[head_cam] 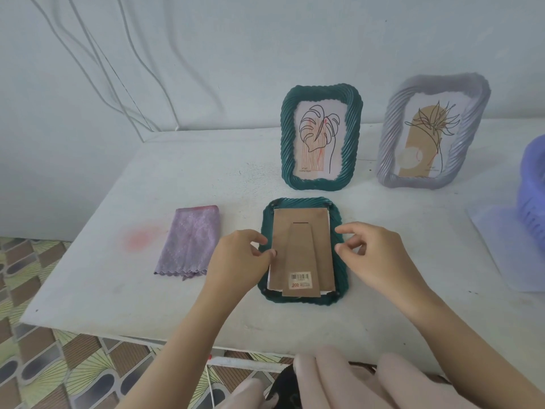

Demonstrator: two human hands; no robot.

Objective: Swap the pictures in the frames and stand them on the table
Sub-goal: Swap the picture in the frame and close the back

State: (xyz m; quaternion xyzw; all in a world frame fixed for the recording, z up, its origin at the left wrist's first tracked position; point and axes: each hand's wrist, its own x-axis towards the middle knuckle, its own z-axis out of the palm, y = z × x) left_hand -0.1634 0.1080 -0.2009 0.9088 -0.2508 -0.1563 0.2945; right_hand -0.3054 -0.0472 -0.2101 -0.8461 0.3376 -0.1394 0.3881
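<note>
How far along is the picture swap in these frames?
Looks done: green frame and lilac frame stand upright holding pictures. In hand: a third frame lies face down, left hand pinching its backing board, right hand alongside. Left: secure board, stand it up.

Pale, bare wall [206,39] across the back here, soft even light on it, no hard shadows. Thin white cables [88,69] loop down the wall on the left and run behind the white table [103,290]. The tabletop is scuffed, with a faint pink stain [141,237] towards its left side. Down below, a tiled floor [44,364] patterned in brown, green and grey.
</note>
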